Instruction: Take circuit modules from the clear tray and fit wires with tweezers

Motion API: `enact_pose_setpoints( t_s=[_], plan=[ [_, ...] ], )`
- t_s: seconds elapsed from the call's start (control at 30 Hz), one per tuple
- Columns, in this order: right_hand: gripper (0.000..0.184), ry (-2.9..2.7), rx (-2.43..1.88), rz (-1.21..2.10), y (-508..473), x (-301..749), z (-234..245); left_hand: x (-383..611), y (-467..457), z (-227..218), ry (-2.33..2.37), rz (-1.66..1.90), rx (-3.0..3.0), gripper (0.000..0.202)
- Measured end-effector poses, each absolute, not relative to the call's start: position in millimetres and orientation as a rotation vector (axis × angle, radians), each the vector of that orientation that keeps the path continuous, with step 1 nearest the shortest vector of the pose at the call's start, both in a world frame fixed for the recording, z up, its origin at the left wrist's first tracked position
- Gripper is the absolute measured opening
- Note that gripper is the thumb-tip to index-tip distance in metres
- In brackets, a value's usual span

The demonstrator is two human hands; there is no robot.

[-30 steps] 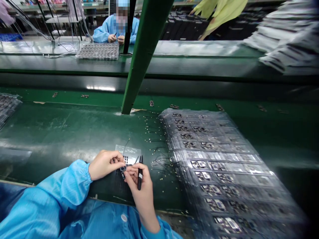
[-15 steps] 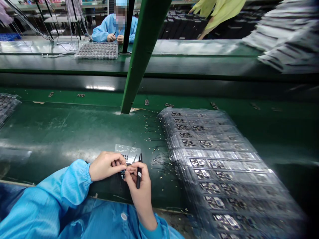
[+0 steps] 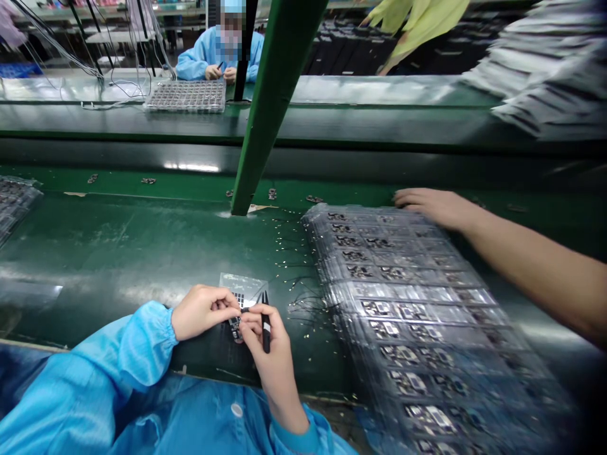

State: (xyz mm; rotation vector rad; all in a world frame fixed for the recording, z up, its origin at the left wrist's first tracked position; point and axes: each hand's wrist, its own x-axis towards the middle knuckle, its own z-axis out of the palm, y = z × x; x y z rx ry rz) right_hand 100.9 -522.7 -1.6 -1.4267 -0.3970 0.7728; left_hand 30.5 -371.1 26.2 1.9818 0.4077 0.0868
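Observation:
My left hand is closed, its thumb and fingertips pinching the upper end of a small circuit board. Black tweezers with a white band lie across the fingers of my right hand, tips pointing up and away. That hand's thumb and forefinger meet the board's right edge; whatever tiny part may be between the fingertips is hidden. Just beyond both hands, a clear sheet with black squares rests on the green bench.
Stacked clear trays of circuit boards stand on the right, with thin black cables along their left side. Another person's arm reaches over the trays. A green post rises ahead. Loose boards lie on the belt.
Another person's bare arm has come in from the right, its hand at the belt behind the trays. The belt's boards have shifted slightly left. My board now shows more between my hands.

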Motion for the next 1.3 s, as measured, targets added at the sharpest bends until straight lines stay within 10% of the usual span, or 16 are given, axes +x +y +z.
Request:
enact_pose_setpoints(
  t_s=[1.3],
  plan=[
    [0.017, -0.407, -1.533, 0.544, -518.6, 96.0, 0.6, 27.7, -375.0, 27.2, 0.295, 0.257, 2.212, 0.013]
  ],
)
